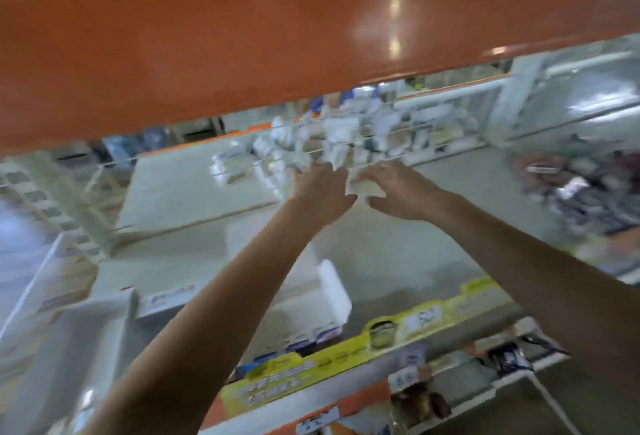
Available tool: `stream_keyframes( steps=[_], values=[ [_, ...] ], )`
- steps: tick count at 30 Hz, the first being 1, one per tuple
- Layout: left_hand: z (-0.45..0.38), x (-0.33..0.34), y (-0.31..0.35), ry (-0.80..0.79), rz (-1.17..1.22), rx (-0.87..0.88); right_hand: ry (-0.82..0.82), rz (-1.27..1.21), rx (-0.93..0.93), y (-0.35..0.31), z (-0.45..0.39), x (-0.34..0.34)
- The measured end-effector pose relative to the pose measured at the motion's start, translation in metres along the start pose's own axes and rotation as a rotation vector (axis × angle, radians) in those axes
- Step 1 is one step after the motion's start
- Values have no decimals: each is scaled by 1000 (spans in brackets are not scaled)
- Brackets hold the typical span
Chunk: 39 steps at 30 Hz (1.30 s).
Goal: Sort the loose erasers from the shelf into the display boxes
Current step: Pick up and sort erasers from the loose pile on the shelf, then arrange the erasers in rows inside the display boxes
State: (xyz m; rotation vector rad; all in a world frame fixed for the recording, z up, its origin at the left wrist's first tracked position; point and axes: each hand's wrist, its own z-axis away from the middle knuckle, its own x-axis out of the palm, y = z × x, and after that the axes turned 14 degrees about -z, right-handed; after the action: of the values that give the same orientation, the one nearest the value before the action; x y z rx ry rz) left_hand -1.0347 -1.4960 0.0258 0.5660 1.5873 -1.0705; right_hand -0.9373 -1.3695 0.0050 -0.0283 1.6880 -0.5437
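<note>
The frame was heavily motion-blurred, so fine detail was unreliable. Both arms reached away from the camera into the shelf, converging just above the centre of the frame.

The left hand (pixel 320 193) lay palm down with its fingers extended toward the pile of loose erasers (pixel 332 143); it appeared open, with nothing visibly held. The right hand (pixel 401 192) sat just beside it, to the right. A pale, flat object (pixel 363 187) showed between the two hands, at the right hand's fingertips. Whether the right hand gripped it or merely rested against it could not be determined from the blur.

The pile lay immediately beyond the fingertips of both hands, higher in the frame. It spread as a band from centre left toward the upper right, following the back of the shelf (pixel 398 254). Its long axis therefore ran across the reach direction, rising slightly to the right. Individual erasers could not be separated.

The left hand's fingertips were judged closer to the dense middle of the pile; the right hand aligned with its right-hand stretch.

A white display box (pixel 334 290) stood lower in the frame, beneath the left forearm, near the shelf's front edge. Any transfer would thus run back toward the camera, down the frame.
</note>
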Motion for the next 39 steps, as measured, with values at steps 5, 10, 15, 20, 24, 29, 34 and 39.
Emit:
stream_keyframes(
  steps=[5, 10, 15, 20, 24, 29, 34, 39],
  values=[
    [-58, -31, 101, 48, -14, 199, 59, 21, 222, 104, 57, -34],
    [-101, -47, 205, 77, 71, 368, 92, 55, 438, 193, 129, -64],
    [-127, -46, 282, 65, 105, 459, 84, -67, 638, 265, 172, -71],
    [-150, -31, 309, 3, 153, 378, 123, -91, 636, 296, 180, -62],
    [-160, -23, 317, -19, 212, 302, 244, -68, 588, 302, 173, -56],
    [-165, -20, 326, 24, 252, 223, 281, 17, 564, 300, 163, -54],
    [-164, -14, 327, 34, 339, 168, 279, 32, 570, 304, 161, -50],
    [-156, -5, 310, 58, 465, 108, 319, 15, 520, 305, 163, -50]
  ],
)
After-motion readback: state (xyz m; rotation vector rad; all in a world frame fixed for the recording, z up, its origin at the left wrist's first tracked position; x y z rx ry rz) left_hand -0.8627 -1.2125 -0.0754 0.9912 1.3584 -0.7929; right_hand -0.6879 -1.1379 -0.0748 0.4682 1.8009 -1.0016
